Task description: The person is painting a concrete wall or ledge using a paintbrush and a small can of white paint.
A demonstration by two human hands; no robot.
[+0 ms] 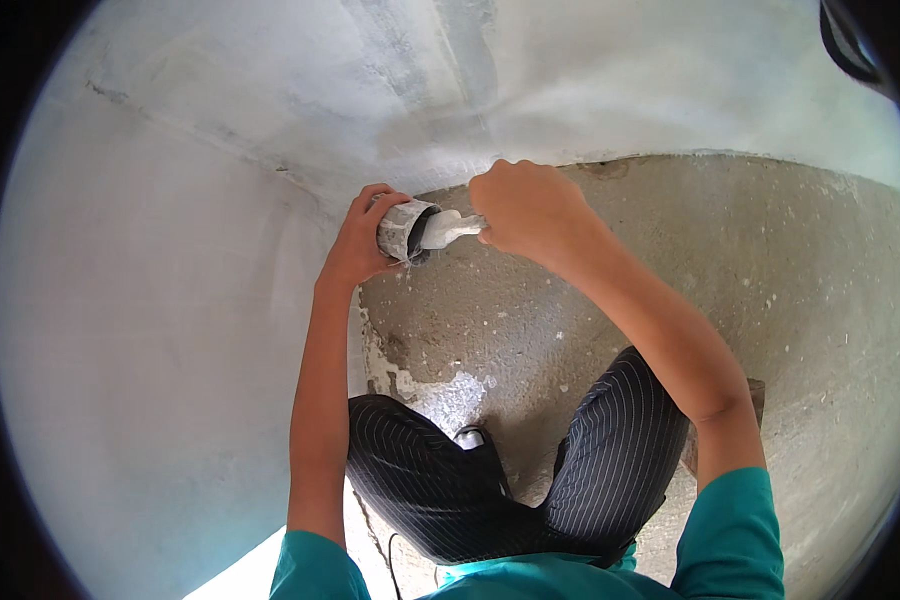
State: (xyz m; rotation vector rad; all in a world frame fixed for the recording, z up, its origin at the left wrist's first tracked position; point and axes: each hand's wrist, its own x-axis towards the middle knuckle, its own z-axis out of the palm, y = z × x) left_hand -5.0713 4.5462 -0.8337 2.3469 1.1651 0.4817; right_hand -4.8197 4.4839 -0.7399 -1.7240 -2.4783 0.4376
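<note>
Pale plastered wall (170, 300) fills the left and top of the view, meeting a rough grey concrete floor (770, 300) that spreads to the right. A whitish patch of plaster (450, 395) lies on the floor just beside the wall's foot.

The person crouches over the floor in dark pinstriped trousers (420, 480) and a teal shirt (720, 540), both forearms reaching up toward the wall.

The left hand (355, 245) is wrapped around a small grey cup (405, 228), smeared with white, held tilted with its mouth turned to the right. The cup sits at the corner where the wall meets the floor, close to the wall.

The right hand (530, 205) is closed in a fist around the handle of a white-coated tool (450, 228), just to the right of the cup. The tool's tip reaches into the cup's mouth. What kind of tool it is cannot be told under the coating.

A small dark hole (418, 258) shows in the floor just below the cup.
</note>
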